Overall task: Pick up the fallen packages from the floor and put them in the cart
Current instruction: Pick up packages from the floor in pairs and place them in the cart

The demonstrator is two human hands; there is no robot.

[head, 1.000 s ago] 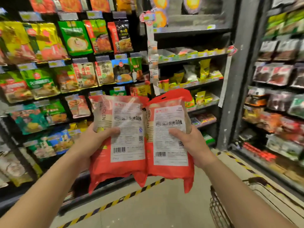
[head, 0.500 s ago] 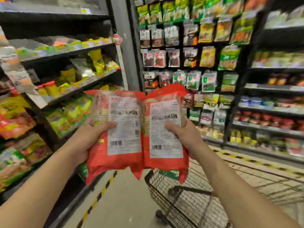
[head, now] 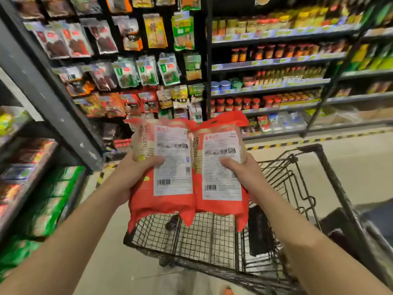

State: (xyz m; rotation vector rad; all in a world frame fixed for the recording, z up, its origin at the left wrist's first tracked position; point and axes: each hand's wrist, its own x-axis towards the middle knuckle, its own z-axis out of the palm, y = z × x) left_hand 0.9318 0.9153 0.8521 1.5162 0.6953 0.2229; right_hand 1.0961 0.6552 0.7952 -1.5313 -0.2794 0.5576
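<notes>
Two red packages with white printed labels are held side by side in front of me, backs toward the camera. My left hand [head: 136, 173] grips the left red package [head: 168, 201] at its left edge, thumb across the label. My right hand [head: 242, 173] grips the right red package [head: 221, 207] at its right edge. Both packages hang above the front part of a black wire shopping cart [head: 204, 237], whose basket shows below and to the right of them.
Shelves of hanging snack bags [head: 127, 60] and jars [head: 265, 77] stand ahead. A dark shelf post [head: 53, 88] and stocked racks run along the left. Beige floor with yellow-black hazard tape [head: 297, 142] lies beyond the cart.
My view has swung to the right, away from the left shelving. The cart has come fully into view under the packages. Both hands keep the same grip.
</notes>
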